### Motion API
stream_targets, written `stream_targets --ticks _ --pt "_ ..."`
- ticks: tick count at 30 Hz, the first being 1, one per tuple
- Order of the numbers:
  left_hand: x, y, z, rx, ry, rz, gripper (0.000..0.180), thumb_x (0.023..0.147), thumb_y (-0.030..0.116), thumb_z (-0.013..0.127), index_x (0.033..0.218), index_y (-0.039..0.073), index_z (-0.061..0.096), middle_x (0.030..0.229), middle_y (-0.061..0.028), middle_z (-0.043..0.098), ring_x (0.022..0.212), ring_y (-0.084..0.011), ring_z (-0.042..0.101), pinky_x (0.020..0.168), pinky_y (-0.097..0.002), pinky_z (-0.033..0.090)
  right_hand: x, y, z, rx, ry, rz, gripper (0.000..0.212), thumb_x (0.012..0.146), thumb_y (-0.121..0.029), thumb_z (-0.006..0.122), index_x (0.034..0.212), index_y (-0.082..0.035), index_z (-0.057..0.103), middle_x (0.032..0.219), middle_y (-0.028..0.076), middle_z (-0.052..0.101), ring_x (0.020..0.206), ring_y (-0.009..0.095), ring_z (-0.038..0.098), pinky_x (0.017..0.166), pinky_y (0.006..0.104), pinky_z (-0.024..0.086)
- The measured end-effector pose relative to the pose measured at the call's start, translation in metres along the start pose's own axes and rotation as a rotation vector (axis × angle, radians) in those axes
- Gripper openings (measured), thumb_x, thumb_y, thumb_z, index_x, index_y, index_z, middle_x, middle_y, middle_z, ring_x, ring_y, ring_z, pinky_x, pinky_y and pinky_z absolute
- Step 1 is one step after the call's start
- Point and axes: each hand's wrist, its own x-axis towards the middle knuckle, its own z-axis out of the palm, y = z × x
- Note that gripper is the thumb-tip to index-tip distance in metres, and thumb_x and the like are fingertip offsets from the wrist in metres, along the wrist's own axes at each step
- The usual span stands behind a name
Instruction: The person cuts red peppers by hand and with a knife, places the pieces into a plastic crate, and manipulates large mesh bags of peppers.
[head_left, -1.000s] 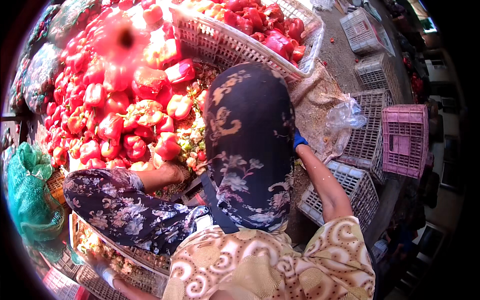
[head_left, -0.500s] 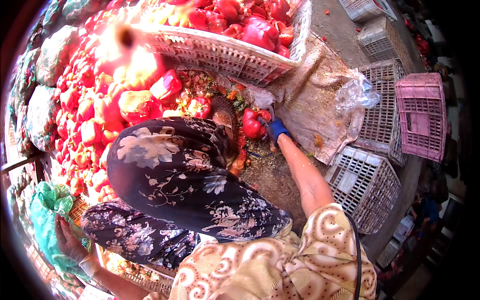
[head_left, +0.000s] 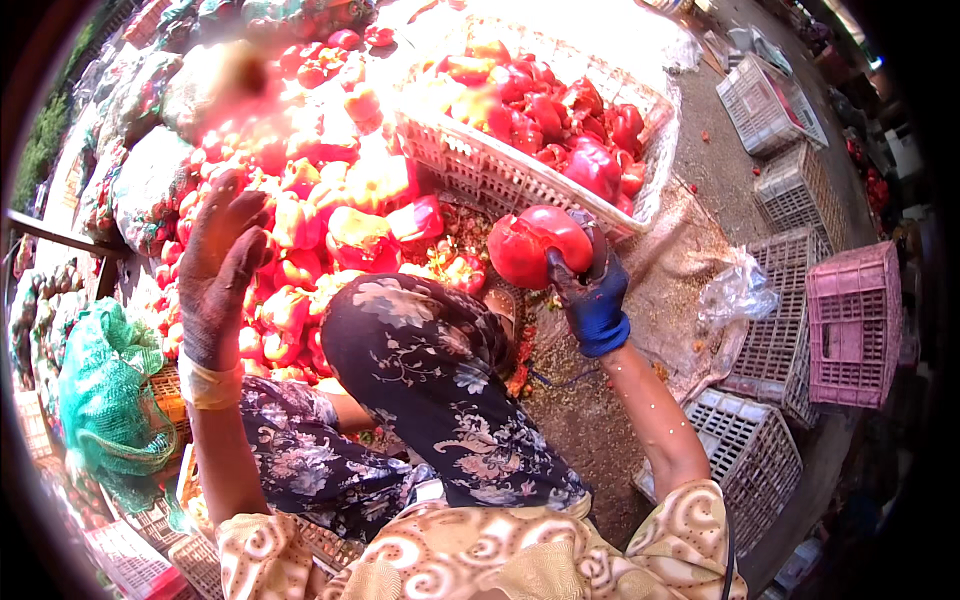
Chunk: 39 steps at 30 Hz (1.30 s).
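My right hand (head_left: pixel 590 290), in a blue and dark work glove, grips a large red bell pepper (head_left: pixel 535 247) above the ground, just in front of a white crate. The thumb lies across the pepper's near side; the other fingers are behind it. My left hand (head_left: pixel 222 270), in a dark stained glove with a pale band at the wrist, is raised and holds nothing, its fingers stretched out. Behind that hand spreads a big heap of red peppers (head_left: pixel 300 215), partly washed out by glare. Whether a tool is also in my right hand cannot be made out.
The white crate (head_left: pixel 480 165) holds red peppers at the far middle. A dirty sack (head_left: pixel 690 310) lies to the right with clear plastic on it. White crates (head_left: pixel 745 450) and a pink crate (head_left: pixel 850 325) stand at right. A green net bag (head_left: pixel 110 390) sits at left.
My right hand has lifted the pepper from near the ground. My left hand has left the green net bag and risen forward, open. The view has shifted, so the scene sits further right.
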Motion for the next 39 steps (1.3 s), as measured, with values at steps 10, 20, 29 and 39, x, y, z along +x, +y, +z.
stream_targets --ticks 10,20,29,39 --pt "0.034 -0.002 0.034 -0.937 -0.268 -0.219 0.053 0.085 0.01 0.065 0.134 0.003 0.044 0.129 -0.0114 0.049 0.114 -0.023 0.056 0.089 -0.0385 0.055 0.121 -0.163 0.086 0.135 -0.03 -0.672 0.062 0.073 -0.013 0.08 0.126 0.001 0.053 0.116 0.022 0.063 0.103 0.035 0.065 0.085 0.0382 0.055" --pt "0.026 -0.066 0.027 -0.444 -0.019 -0.001 0.039 0.08 0.006 0.065 0.118 -0.001 0.056 0.105 -0.0076 0.061 0.097 -0.0125 0.058 0.085 -0.026 0.048 0.13 -0.169 0.136 0.234 -0.186 -0.475 0.044 0.074 -0.014 0.079 0.113 -0.002 0.062 0.097 0.014 0.07 0.086 0.025 0.07 0.074 0.033 0.055" --pt "0.038 -0.099 0.026 -0.217 -0.077 0.105 0.052 0.078 0.009 0.07 0.127 0.003 0.053 0.119 -0.0073 0.061 0.111 -0.0146 0.056 0.097 -0.0296 0.044 0.13 -0.164 0.152 0.305 -0.269 -0.216 0.061 0.075 -0.011 0.077 0.129 -0.003 0.052 0.095 0.013 0.07 0.083 0.023 0.07 0.072 0.0323 0.055" --pt "0.031 -0.044 0.012 -0.479 0.05 0.055 0.026 0.08 0.013 0.071 0.103 0.008 0.062 0.097 -0.0023 0.066 0.091 -0.0116 0.062 0.078 -0.0297 0.053 0.126 -0.216 0.143 0.188 -0.377 -0.568 0.035 0.072 -0.014 0.077 0.104 -0.005 0.065 0.089 0.016 0.069 0.083 0.03 0.07 0.071 0.0352 0.055"
